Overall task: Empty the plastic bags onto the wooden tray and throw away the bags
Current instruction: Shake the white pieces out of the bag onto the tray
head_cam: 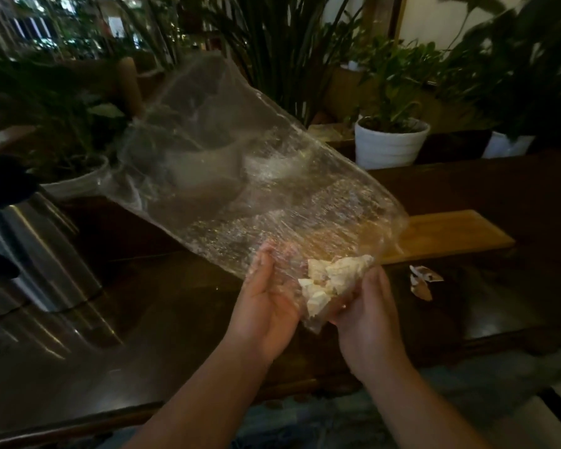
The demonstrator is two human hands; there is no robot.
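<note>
Beyond both hands, the dark tabletop (467, 202) lies mostly bare, the wooden tray (447, 233) just behind the right hand (366, 319) and pale scraps (421, 281) beside it. The left hand (266, 306) and the right each close their grip on the clear plastic bag's (240, 176) bottom corner, where whitish chunks (331, 280) bunch. The bag billows up and away, hiding part of the tray. A blurred steel vessel (23, 254) sits far left.

Plant-filled café: potted plants (392, 137), wooden counter (499, 196).
</note>
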